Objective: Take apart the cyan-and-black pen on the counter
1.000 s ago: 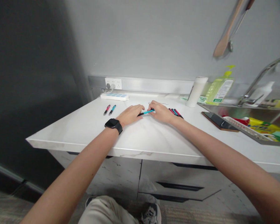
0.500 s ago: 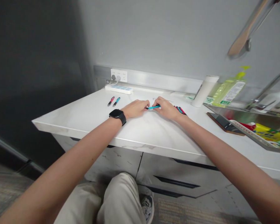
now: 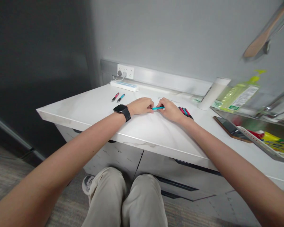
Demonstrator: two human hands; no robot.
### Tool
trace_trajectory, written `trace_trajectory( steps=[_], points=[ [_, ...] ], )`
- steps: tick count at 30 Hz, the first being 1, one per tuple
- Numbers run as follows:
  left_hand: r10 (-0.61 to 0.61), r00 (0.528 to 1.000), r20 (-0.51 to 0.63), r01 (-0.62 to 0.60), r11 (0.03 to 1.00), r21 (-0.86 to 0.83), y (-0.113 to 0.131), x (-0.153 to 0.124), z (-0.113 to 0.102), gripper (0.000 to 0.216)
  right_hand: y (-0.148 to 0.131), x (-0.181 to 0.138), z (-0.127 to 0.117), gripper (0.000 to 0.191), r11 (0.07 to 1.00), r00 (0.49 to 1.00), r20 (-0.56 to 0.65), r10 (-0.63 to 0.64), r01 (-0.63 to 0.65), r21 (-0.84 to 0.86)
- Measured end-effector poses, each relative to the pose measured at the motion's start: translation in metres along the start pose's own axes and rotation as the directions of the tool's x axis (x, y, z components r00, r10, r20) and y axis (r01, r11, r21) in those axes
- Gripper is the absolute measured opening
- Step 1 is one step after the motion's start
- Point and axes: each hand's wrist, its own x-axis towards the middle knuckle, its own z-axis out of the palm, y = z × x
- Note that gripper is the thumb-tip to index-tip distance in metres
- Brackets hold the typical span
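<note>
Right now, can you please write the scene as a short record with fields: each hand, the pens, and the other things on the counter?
left hand: on the counter, grip closed on one end of the teal pen
right hand: grip closed on the other end of the same pen
loose pens: pink pen and blue pen lying side by side, left of the hands
pen bundle: red and teal pens beside the right wrist
counter: white
also there: power strip, phone, white cylinder, green bottle
</note>
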Motion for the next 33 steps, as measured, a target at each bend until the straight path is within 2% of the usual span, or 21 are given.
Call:
trace_trajectory(
  steps=[9,14,22,28,33],
  points=[
    [-0.064,0.998,0.028,0.066,0.994,-0.087,-0.001,-0.001,-0.003,0.024,0.0,0.0,0.003,0.011,0.999,0.998,-0.061,0.022,-0.024,-0.03],
    [-0.083,0.996,0.024,0.083,0.996,-0.012,-0.008,-0.004,-0.001,0.024,0.008,0.001,0.0,0.014,0.998,0.994,-0.095,0.052,-0.056,-0.034],
    [-0.094,0.994,0.048,0.087,0.988,0.126,-0.017,-0.01,0.002,0.027,0.026,0.0,-0.003,0.013,0.994,0.999,-0.021,0.046,-0.048,-0.094],
    [-0.133,0.99,0.05,0.125,0.982,0.14,-0.024,-0.012,0.004,0.026,0.031,-0.001,-0.004,0.02,0.982,1.0,0.023,-0.015,0.019,-0.187],
    [-0.114,0.993,0.033,0.109,0.985,0.137,-0.027,-0.013,0.008,0.025,0.026,0.001,-0.007,0.023,0.966,0.996,0.03,-0.082,0.087,-0.245]
  ],
)
